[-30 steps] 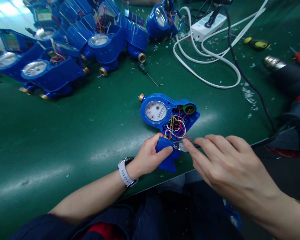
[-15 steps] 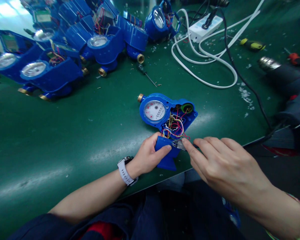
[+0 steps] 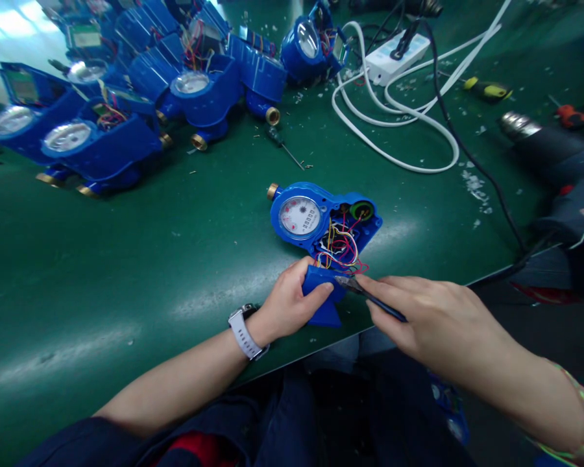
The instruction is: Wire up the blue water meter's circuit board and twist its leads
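In the head view, the meter [image 3: 299,217] lies on the desk [image 3: 199,259] straight ahead of the person, dial up and brass end pointing away to the left. Lying this way, it turns its uncovered cavity, with the wires [image 3: 353,250] and a green-ringed part [image 3: 363,211], toward the person, which probably makes the inside easy to see and reach.

The left hand [image 3: 291,301] grasps the blue cover [image 3: 321,279] close to the desk's front edge, thumb on top and fingers curled behind. The wires reach from the cavity to the cover's far edge, so holding it this near likely spares them strain. Whether cover and meter touch is hard to make out.

The right hand [image 3: 428,314] grips a slim tool [image 3: 382,306] by its dark handle, the metal tip at the cover's upper side just beyond the left thumb. The left hand seems to steady the cover against the tool. What the tip bites on, if anything, is too small to tell.

Other meters [image 3: 97,143] crowd the far left, and the power strip [image 3: 396,55] sits at the back; both leave working room around the hands. A small screwdriver [image 3: 275,134] lies beyond the meter, pin-like bits [image 3: 307,167] by its tip.
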Tool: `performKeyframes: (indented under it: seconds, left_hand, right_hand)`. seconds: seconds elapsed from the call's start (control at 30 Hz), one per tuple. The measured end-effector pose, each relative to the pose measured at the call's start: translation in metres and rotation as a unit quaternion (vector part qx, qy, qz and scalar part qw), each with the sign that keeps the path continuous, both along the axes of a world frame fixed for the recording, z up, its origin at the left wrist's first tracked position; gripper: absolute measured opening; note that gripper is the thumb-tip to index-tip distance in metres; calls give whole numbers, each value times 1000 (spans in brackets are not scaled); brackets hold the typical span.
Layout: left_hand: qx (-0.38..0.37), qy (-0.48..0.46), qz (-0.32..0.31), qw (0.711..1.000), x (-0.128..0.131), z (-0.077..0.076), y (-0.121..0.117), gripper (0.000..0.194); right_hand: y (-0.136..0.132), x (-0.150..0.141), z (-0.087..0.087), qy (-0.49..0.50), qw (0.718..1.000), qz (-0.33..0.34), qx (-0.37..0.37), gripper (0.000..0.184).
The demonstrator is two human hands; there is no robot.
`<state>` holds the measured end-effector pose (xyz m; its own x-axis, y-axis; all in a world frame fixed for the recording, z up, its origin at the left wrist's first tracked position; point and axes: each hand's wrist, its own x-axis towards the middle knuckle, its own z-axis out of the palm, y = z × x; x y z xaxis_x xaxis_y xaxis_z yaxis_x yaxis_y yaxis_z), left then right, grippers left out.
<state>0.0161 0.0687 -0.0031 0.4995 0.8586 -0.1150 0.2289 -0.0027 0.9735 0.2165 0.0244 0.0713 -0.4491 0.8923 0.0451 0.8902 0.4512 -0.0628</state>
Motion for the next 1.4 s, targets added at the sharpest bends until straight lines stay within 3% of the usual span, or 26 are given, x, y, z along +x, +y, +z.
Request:
performKeyframes:
  seconds: [0.17, 0.37, 0.53, 0.67, 0.87, 0.93, 1.07, 1.17, 1.23, 1.27, 1.37, 1.4]
  left_hand:
    - [13, 9, -2, 1000, 1, 2, 0, 19]
    - [24, 10, 3, 1000, 1, -4, -1, 19]
    - [35, 7, 2, 999, 1, -5, -3, 17]
    - [47, 19, 1, 999, 2, -3, -3, 16]
    - [65, 41, 2, 997, 2, -2, -2, 14]
    - [75, 45, 2, 996, 2, -3, -2, 14]
    - [76, 40, 1, 996, 2, -8, -2, 16]
    - [64, 41, 8, 997, 1, -9, -3, 18]
    - [56, 40, 6, 998, 1, -8, -3, 19]
    - [51, 38, 3, 998, 0, -8, -3, 20]
    - [39, 24, -2, 999, 0, -5, -3, 20]
    - [36, 18, -3, 999, -1, -5, -3, 19]
  right_hand:
    - [4, 9, -7, 140, 977, -71, -147, 29]
    - [13, 16, -8, 303, 871, -131, -363, 33]
    - [18, 17, -8, 382, 794, -173, -440, 31]
    - [20, 17, -10, 410, 761, -205, -459, 32]
    - [15, 16, -9, 431, 752, -195, -460, 32]
    - [11, 11, -2, 434, 771, -186, -428, 31]
    - [-2, -3, 16, 413, 839, -110, -336, 30]
    - [-15, -13, 23, 390, 838, -69, -377, 32]
    - [-23, -18, 23, 406, 784, -96, -459, 30]
    - [-28, -20, 22, 431, 734, -122, -510, 26]
    - [-44, -23, 13, 532, 534, -180, -632, 21]
    - [-50, -23, 9, 563, 483, -179, -647, 26]
